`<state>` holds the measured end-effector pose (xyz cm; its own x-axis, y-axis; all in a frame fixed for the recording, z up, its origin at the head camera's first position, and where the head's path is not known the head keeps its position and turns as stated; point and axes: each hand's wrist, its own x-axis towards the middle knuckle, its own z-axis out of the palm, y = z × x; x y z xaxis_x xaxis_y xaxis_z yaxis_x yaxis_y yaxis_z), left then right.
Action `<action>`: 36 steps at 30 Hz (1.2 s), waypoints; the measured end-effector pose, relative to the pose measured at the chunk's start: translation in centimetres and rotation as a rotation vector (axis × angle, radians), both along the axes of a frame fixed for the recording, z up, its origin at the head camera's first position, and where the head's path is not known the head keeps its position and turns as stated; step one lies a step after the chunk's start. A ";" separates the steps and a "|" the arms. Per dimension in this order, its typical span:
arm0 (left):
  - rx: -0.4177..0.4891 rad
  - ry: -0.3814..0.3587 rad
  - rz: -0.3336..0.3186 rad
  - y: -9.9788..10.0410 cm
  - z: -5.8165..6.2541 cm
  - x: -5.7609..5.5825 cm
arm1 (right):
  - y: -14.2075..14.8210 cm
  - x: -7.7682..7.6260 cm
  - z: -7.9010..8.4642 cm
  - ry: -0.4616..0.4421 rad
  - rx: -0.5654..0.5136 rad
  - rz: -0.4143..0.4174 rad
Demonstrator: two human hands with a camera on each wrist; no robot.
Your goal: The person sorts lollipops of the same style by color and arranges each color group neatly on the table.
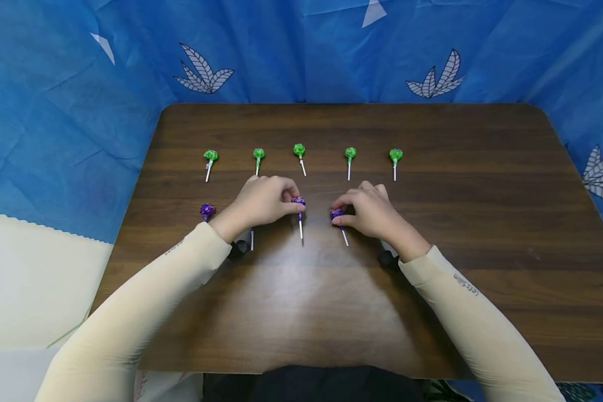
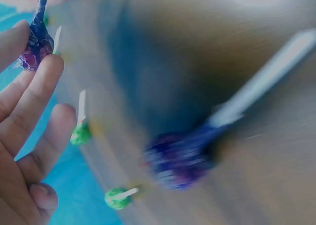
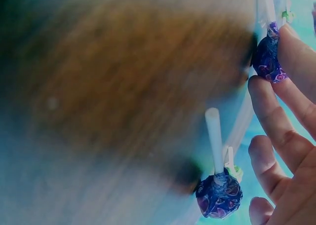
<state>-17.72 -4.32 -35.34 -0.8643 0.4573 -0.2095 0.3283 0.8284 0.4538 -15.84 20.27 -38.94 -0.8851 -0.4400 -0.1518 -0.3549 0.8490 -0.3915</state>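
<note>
My left hand point(image 1: 266, 200) pinches the wrapped head of a purple lollipop point(image 1: 300, 216) between thumb and fingers, its white stick pointing toward me. In the left wrist view this lollipop point(image 2: 37, 50) sits at the fingertips. With thumb and fingers my right hand point(image 1: 371, 209) pinches another purple lollipop point(image 1: 337, 214), whose stick slants toward me. A further purple lollipop point(image 1: 207, 211) lies beside the left forearm. Under the left wrist only the stick point(image 1: 252, 240) of one more shows. The right wrist view has another purple lollipop point(image 3: 219, 195), hidden by the right hand in the head view.
Beyond the hands, several green lollipops point(image 1: 350, 153) lie in a spaced row on the brown wooden table point(image 1: 482, 223), sticks toward me. A blue patterned cloth point(image 1: 306, 50) hangs behind the table's far edge. White surfaces point(image 1: 30, 279) are at the left.
</note>
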 end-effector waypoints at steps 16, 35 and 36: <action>-0.131 0.189 -0.071 0.3 -2.9 3.6 | 0.5 0.5 0.5 0.009 -0.004 -0.018; -0.074 0.223 -0.042 -0.1 -3.0 4.2 | 1.2 5.4 0.3 0.082 0.048 -0.025; -0.070 0.223 -0.037 -0.1 -3.0 4.2 | 1.3 5.3 0.3 0.087 0.045 -0.022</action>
